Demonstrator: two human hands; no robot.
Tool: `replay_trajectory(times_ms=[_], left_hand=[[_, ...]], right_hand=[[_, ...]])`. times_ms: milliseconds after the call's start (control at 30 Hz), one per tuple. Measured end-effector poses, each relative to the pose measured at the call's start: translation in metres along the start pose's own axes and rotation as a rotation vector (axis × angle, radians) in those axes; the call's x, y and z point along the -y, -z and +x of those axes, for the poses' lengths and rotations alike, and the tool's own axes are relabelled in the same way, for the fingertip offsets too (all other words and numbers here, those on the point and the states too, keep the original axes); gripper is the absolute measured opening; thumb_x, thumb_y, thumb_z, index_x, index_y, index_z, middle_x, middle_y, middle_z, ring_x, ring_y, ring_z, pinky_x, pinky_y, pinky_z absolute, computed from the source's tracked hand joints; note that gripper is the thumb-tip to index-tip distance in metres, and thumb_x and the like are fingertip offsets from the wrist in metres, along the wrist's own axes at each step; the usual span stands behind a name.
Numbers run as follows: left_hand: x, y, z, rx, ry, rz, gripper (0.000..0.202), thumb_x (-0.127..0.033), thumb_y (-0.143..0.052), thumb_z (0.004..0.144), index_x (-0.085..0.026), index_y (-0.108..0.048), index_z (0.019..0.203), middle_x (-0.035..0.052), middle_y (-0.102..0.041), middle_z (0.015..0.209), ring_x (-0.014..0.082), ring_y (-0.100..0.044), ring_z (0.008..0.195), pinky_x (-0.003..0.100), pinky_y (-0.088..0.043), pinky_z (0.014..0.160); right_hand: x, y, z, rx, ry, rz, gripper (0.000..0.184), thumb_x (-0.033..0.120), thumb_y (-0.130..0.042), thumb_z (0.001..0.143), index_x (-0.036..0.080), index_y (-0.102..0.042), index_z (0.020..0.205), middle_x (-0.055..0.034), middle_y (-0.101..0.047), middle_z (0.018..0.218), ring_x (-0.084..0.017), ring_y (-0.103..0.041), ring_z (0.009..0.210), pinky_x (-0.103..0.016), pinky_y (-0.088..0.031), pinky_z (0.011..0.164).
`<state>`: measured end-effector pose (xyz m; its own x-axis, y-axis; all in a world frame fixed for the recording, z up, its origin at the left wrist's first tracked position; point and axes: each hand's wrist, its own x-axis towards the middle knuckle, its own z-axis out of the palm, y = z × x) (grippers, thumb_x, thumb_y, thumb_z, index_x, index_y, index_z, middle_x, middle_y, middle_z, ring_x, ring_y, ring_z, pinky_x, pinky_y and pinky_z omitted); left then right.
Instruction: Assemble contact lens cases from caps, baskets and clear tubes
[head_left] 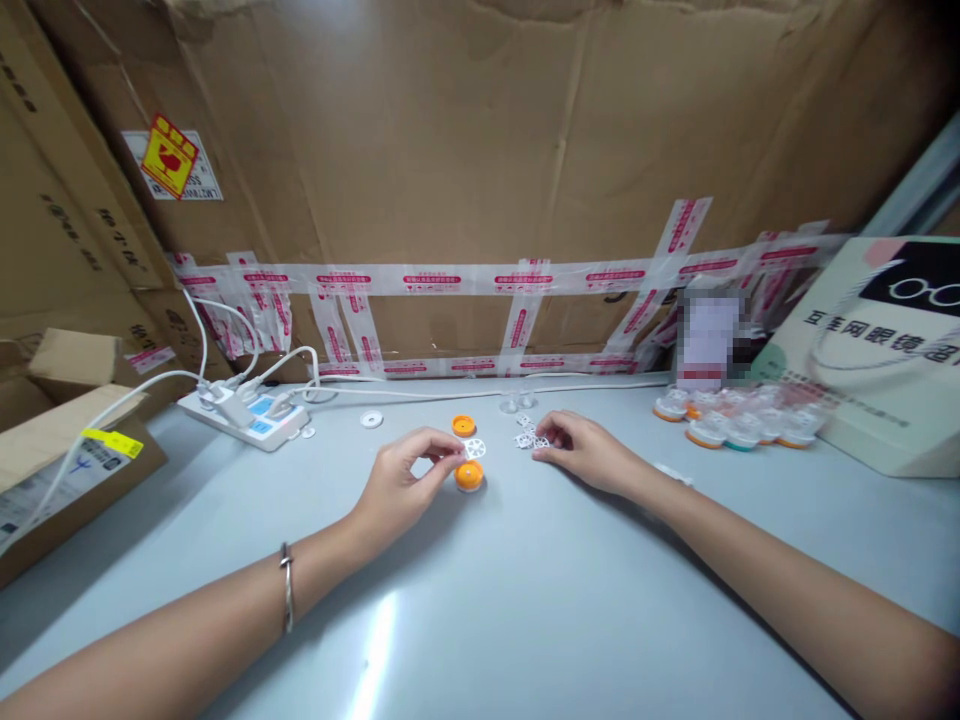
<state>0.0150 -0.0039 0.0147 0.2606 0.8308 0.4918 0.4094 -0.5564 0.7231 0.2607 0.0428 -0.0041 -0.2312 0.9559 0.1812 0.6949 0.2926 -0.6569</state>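
My left hand (405, 478) rests on the grey table, its fingers pinched on a small orange cup-shaped part (469, 475). A white wheel-shaped insert (474, 448) lies just above that part. A second orange part (463, 425) sits a little farther back. My right hand (585, 450) lies curled on the table, its fingertips touching a small pile of white plastic inserts (529, 436); I cannot see whether it holds one.
A white power strip (251, 412) with plugs and cables lies at the left. Several clear caps with orange or teal bases (731, 418) are grouped at the right, beside a pale printed box (877, 360). Cardboard boxes (67, 460) stand left, a taped cardboard wall (480, 180) behind.
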Motion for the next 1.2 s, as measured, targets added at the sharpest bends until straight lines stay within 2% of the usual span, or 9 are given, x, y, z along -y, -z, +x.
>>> replay_trajectory(times_ms=[200,333,433,567,767,933,1100,1200], left_hand=[[-0.002,0.000,0.000,0.007,0.051,-0.030,0.008,-0.021,-0.057,0.080,-0.016,-0.063,0.081,0.0037,-0.067,0.083,0.0142,-0.062,0.076,0.027,-0.050,0.073],[-0.009,0.002,-0.001,0.010,0.086,-0.072,0.009,-0.022,-0.058,0.080,-0.016,-0.061,0.086,0.0040,-0.067,0.085,0.0139,-0.062,0.077,0.027,-0.050,0.075],[-0.014,0.003,-0.002,0.023,0.059,-0.096,0.008,-0.022,-0.058,0.080,-0.016,-0.061,0.085,0.0040,-0.067,0.083,0.0134,-0.062,0.075,0.026,-0.051,0.073],[-0.015,0.003,-0.001,0.058,0.036,-0.082,0.008,-0.021,-0.059,0.079,-0.015,-0.062,0.084,0.0043,-0.068,0.081,0.0138,-0.063,0.074,0.026,-0.051,0.071],[-0.009,0.003,0.001,0.116,0.045,-0.043,0.010,-0.021,-0.058,0.079,-0.015,-0.064,0.084,0.0042,-0.068,0.080,0.0142,-0.063,0.073,0.026,-0.050,0.069],[-0.006,0.001,-0.001,0.141,0.053,-0.068,0.011,-0.022,-0.058,0.080,-0.014,-0.063,0.085,0.0046,-0.068,0.082,0.0141,-0.063,0.075,0.026,-0.050,0.070],[-0.006,0.001,-0.002,0.161,0.048,-0.086,0.011,-0.023,-0.058,0.080,-0.014,-0.063,0.086,0.0046,-0.068,0.082,0.0140,-0.064,0.075,0.026,-0.051,0.071],[-0.006,0.001,-0.001,0.156,0.030,-0.075,0.010,-0.021,-0.058,0.080,-0.014,-0.063,0.086,0.0046,-0.069,0.081,0.0140,-0.064,0.074,0.026,-0.052,0.070]], right_hand=[[0.014,0.008,-0.004,-0.010,-0.038,0.089,0.013,0.033,-0.059,0.070,0.020,-0.059,0.068,0.0024,-0.056,0.060,-0.013,-0.048,0.056,-0.026,-0.037,0.054],[0.040,0.011,-0.015,-0.068,-0.029,0.326,0.021,0.040,-0.065,0.068,0.020,-0.061,0.070,0.0038,-0.051,0.055,-0.011,-0.044,0.049,-0.026,-0.035,0.050],[0.061,0.010,-0.025,0.027,-0.052,0.568,0.023,0.042,-0.062,0.072,0.021,-0.056,0.078,0.0069,-0.049,0.048,-0.009,-0.045,0.043,-0.024,-0.036,0.046],[0.074,0.006,-0.033,0.170,-0.018,0.769,0.020,0.037,-0.064,0.072,0.020,-0.055,0.079,0.0035,-0.060,0.061,-0.010,-0.057,0.053,-0.025,-0.045,0.057],[0.067,-0.006,-0.029,0.274,-0.080,0.868,0.024,0.030,-0.071,0.067,0.019,-0.056,0.082,0.0022,-0.063,0.073,-0.009,-0.060,0.063,-0.024,-0.047,0.064],[0.067,-0.010,-0.029,0.223,-0.124,0.840,0.027,0.033,-0.073,0.065,0.018,-0.055,0.078,0.0030,-0.060,0.068,-0.009,-0.059,0.062,-0.026,-0.046,0.064],[0.073,-0.009,-0.030,0.207,-0.060,0.822,0.023,0.035,-0.068,0.069,0.020,-0.054,0.080,0.0014,-0.062,0.076,-0.011,-0.059,0.071,-0.029,-0.045,0.072],[0.073,-0.010,-0.032,0.189,-0.050,0.787,0.023,0.032,-0.066,0.071,0.021,-0.051,0.085,0.0027,-0.062,0.073,-0.012,-0.059,0.071,-0.030,-0.044,0.073]])
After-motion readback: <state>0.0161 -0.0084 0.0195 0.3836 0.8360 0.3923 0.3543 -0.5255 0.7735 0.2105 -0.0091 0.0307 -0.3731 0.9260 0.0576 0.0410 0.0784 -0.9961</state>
